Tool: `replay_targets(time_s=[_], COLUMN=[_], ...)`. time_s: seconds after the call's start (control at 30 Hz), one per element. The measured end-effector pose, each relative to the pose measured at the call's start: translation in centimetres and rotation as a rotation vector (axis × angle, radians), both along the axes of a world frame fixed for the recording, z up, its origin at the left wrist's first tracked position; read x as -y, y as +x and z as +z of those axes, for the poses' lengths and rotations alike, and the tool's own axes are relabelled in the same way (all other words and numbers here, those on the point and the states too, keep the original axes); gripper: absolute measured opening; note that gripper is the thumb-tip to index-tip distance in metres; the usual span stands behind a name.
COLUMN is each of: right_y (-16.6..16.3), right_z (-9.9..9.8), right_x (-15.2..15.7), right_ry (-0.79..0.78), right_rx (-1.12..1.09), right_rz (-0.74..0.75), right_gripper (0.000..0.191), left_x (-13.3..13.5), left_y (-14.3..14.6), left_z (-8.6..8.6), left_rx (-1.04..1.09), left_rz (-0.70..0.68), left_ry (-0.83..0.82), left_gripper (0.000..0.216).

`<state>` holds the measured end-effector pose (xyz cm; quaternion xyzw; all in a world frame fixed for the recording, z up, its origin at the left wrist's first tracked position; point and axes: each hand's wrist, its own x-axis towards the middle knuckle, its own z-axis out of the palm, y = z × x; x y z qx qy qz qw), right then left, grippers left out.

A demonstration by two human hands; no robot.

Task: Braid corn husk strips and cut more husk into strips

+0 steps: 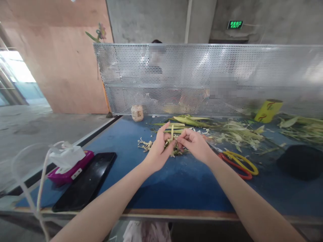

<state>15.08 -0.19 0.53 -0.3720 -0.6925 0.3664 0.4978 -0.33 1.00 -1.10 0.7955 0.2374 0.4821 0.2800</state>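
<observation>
Beneath everything, blue tabletop [176, 193]. Twelve o'clock, perforated metal screen [126, 72], partly blocking person [155, 72] beyond. One to two, dried leaves [233, 131] heaped. Eight, black phone [85, 181]; purple power strip [67, 176] beside. Three, dark round object [300, 163]; nearer, red-and-yellow-handled scissors [227, 158]. Centre, left hand [157, 151] and right hand [193, 144] close together, partly covering plant bits. Two, yellow can [268, 111]. Between ten and eleven, pale jar [137, 113]. Centre, leaf strip [172, 129] upright, pinched by left fingers; right grip, cannot tell.
</observation>
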Motion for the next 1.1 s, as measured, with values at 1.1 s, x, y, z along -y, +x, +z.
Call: replay_targets(time_s=[1.1], right_y=[0.5], right_z=[0.3], right_x=[0.5], right_ry=[-0.123], right_rx=[0.269], right_rz=[0.237], right_gripper=[0.021], left_x=[-1.6], left_y=[-0.5], left_z=[0.5], left_rx=[0.291], left_rz=[0.001], left_ry=[-0.325], left_gripper=[0.076])
